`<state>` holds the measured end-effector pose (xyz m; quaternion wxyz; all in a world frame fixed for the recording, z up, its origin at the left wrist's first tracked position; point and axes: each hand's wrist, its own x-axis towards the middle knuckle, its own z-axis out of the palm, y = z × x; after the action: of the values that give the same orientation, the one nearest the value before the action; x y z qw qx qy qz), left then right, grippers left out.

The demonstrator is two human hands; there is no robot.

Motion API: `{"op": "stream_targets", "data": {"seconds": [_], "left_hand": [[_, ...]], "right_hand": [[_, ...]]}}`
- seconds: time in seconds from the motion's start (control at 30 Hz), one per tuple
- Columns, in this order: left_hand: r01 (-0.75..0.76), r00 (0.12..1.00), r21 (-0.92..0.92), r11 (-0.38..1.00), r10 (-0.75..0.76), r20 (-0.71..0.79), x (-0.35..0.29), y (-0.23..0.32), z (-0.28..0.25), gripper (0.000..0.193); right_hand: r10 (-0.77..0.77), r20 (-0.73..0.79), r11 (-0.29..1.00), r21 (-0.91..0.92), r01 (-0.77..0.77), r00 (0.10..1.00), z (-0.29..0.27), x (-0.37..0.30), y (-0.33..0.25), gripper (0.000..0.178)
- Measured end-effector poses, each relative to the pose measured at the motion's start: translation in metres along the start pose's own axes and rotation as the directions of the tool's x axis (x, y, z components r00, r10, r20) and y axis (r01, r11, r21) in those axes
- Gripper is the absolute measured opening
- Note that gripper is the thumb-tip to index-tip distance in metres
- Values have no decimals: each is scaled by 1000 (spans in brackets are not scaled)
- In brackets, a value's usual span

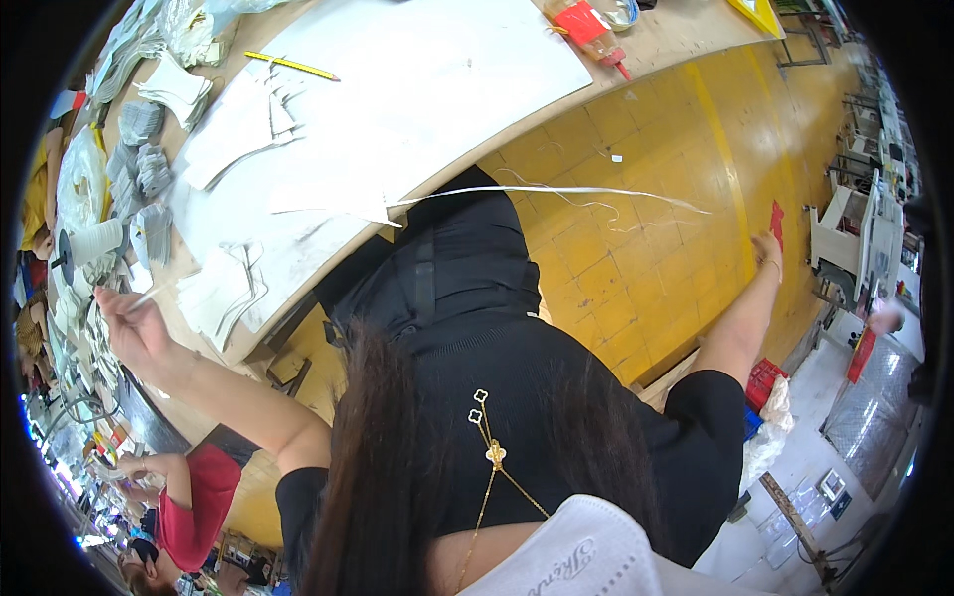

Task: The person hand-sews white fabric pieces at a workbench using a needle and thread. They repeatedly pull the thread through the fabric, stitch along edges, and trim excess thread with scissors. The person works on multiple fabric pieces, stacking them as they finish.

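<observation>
My left hand (139,336) is raised at the table's left end, its fingers pinched on a thin white strip (151,295), beside a spool of white tape (96,241). Far out to the right, over the floor, my right hand (767,248) closes on a small red thing (777,223), too small to name. A long narrow white tape (586,190) runs from the table's near edge out over the floor, its free end hanging toward my right side. White cut fabric pieces (221,290) lie on the table near my left forearm.
The table (437,184) carries white sheets (437,70), a yellow pencil (292,66), stacks of grey cut pieces (139,121) and a bottle with a red label (584,30). A person in red (204,497) works at left. Sewing tables (845,228) line the right.
</observation>
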<state>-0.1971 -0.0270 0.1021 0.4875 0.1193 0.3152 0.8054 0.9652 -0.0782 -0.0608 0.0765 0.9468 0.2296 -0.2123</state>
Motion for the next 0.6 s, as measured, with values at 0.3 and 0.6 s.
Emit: {"op": "stream_targets", "data": {"seconds": [0.3, 0.6], "left_hand": [[-267, 831, 366, 891, 21, 556, -136, -103, 122, 28], [-226, 955, 522, 822, 81, 285, -185, -106, 107, 14]], "right_hand": [[-808, 546, 373, 184, 909, 221, -18, -327, -347, 48], [-868, 198, -383, 316, 868, -455, 9, -585, -511, 33]]}}
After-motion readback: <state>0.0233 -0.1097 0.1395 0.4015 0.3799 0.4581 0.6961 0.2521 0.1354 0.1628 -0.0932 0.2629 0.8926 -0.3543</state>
